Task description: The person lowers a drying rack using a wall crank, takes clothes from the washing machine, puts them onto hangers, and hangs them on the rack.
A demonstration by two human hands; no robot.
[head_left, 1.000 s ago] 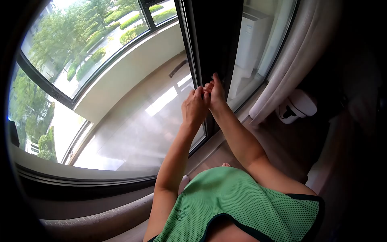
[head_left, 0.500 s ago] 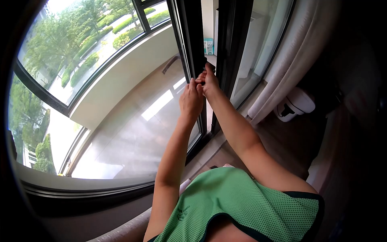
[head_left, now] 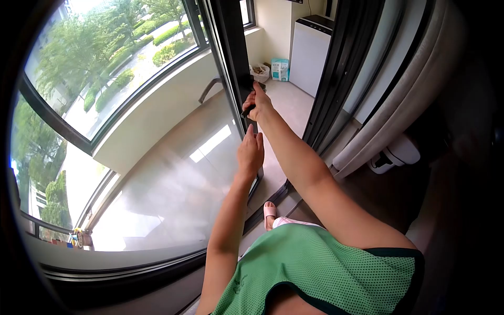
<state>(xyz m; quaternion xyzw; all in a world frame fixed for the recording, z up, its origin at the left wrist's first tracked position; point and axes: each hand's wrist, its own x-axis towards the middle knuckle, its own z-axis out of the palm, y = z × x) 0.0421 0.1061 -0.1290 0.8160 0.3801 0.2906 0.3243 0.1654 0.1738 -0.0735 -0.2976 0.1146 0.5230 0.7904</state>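
Note:
A tall glass door with a black frame (head_left: 229, 47) stands at the middle, with a gap to the right of its edge. My right hand (head_left: 257, 103) is closed round the black door handle (head_left: 246, 111) on that frame. Just below it, my left hand (head_left: 250, 152) is beside the door edge with its fingers stretched out and apart from the handle. Whether its fingertips touch the frame cannot be made out.
Through the gap are a white cabinet-like appliance (head_left: 311, 55), a teal and white bag (head_left: 280, 69) and a white bag with contents (head_left: 260, 72). A pale curtain (head_left: 391, 100) hangs right, above a white bin (head_left: 395, 153). A pink slipper (head_left: 270, 210) is by the track.
The door has slid left, and a gap has opened wide beside it. My right hand has moved left with the handle. My left hand has come away and sits lower. A foot now shows.

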